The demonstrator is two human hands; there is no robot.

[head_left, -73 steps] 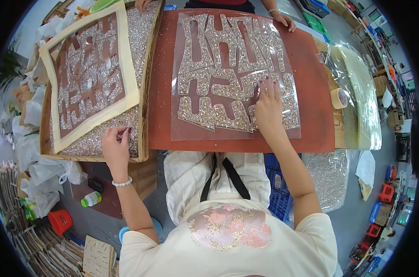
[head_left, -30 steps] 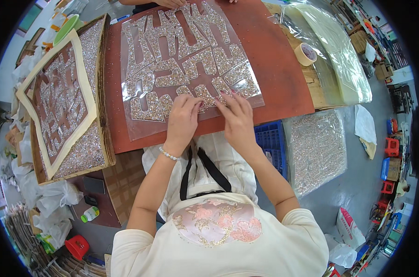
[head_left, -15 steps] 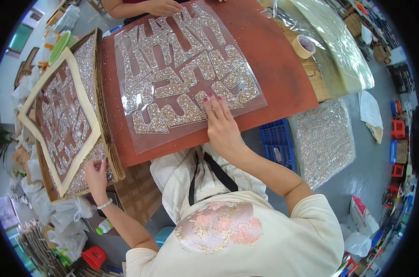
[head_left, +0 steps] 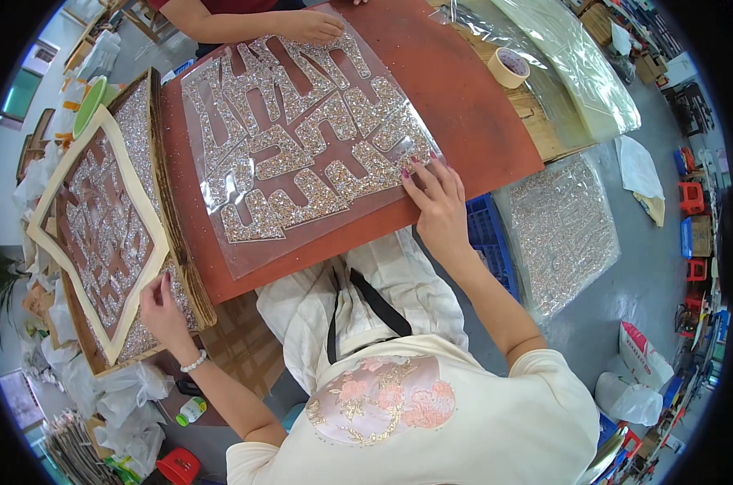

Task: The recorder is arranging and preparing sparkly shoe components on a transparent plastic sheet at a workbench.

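Note:
My right hand (head_left: 441,212) has its fingers spread, with the tips on the near right part of a clear film sheet (head_left: 257,263). Glittery stone-covered cutout pieces (head_left: 310,202) lie across this sheet on the reddish-brown tabletop (head_left: 463,97). At the left, my left hand (head_left: 164,315) hovers over a shallow tray (head_left: 172,198) of loose sparkling stones, its fingertips pinched beside a cream-bordered stencil frame (head_left: 144,202). Whatever those fingertips hold, if anything, is too small to make out.
Across the table, another person's hand (head_left: 311,27) reaches over the sheet's far edge. A tape roll (head_left: 509,67) and clear film (head_left: 585,73) are at the right. Below stand a blue crate (head_left: 492,242) and a bagged glittery stack (head_left: 560,234).
My right hand has slid right along the sheet's near edge, its fingers spreading. My left hand has shifted toward the stencil frame's border. The other person's hand has moved right, over the sheet.

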